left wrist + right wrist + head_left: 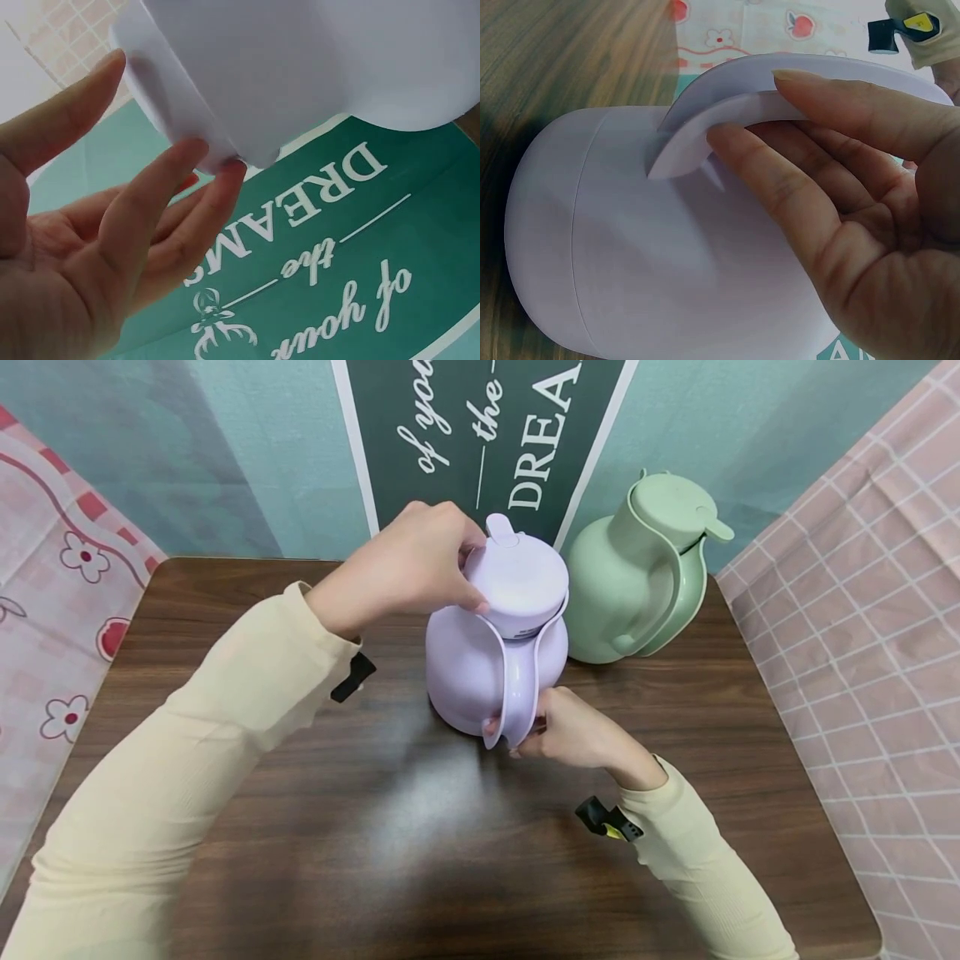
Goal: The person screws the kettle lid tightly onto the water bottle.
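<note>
A lavender thermos jug (pixel 461 664) stands upright on the table, its handle (pixel 517 693) facing me. My left hand (pixel 420 560) grips the round lid (pixel 521 572) from the left; in the left wrist view, thumb and fingertips touch opposite parts of the lid's rim (pixel 154 82). Low on the handle, my right hand (pixel 573 731) holds on from the right. The right wrist view has its thumb and fingers round the handle (pixel 742 109), beside the jug's smooth body (pixel 667 255). A small tab (pixel 501 529) sticks out at the lid's far side.
A light green thermos jug (pixel 607 589) stands close behind and right of the lavender one. The brown wooden table (pixel 360 860) meets a teal back cloth with a dark lettered panel (pixel 480 443). Patterned cloths flank it: flowers left (pixel 75 610), pink grid right (pixel 862 610).
</note>
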A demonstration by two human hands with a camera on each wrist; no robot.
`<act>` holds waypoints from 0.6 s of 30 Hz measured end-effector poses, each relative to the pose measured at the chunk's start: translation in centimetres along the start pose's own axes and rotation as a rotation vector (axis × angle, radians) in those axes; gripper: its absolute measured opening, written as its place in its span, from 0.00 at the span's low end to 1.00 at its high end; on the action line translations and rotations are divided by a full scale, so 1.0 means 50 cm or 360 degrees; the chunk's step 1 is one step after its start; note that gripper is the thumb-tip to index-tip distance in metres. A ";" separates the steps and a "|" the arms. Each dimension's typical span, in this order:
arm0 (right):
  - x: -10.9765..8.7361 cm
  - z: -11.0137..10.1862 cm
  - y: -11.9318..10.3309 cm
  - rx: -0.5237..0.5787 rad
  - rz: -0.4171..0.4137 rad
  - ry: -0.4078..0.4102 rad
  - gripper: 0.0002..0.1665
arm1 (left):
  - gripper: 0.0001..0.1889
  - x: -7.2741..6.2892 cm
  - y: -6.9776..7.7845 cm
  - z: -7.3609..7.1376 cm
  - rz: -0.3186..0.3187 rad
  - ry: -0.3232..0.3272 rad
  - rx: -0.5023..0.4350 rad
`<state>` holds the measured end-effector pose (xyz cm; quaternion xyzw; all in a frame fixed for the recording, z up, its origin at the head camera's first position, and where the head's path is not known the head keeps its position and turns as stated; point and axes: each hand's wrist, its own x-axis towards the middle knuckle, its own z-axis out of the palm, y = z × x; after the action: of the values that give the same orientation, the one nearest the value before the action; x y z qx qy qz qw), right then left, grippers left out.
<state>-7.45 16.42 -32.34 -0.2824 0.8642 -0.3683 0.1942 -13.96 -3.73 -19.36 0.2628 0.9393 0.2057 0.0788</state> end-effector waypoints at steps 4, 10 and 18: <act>0.000 -0.001 0.000 -0.0017 0.0000 0.0008 0.11 | 0.12 -0.012 0.006 0.008 -0.0072 0.0109 -0.0029; 0.000 -0.001 -0.001 -0.0007 -0.0022 0.0009 0.11 | 0.15 -0.015 0.014 0.016 -0.0094 0.0191 -0.0040; -0.001 0.000 0.000 0.0052 -0.0017 -0.0003 0.13 | 0.08 -0.003 0.010 0.011 -0.0006 0.0123 -0.0027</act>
<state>-7.40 16.44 -32.32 -0.2842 0.8564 -0.3832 0.1975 -13.47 -3.23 -19.62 0.2524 0.9404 0.2236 0.0452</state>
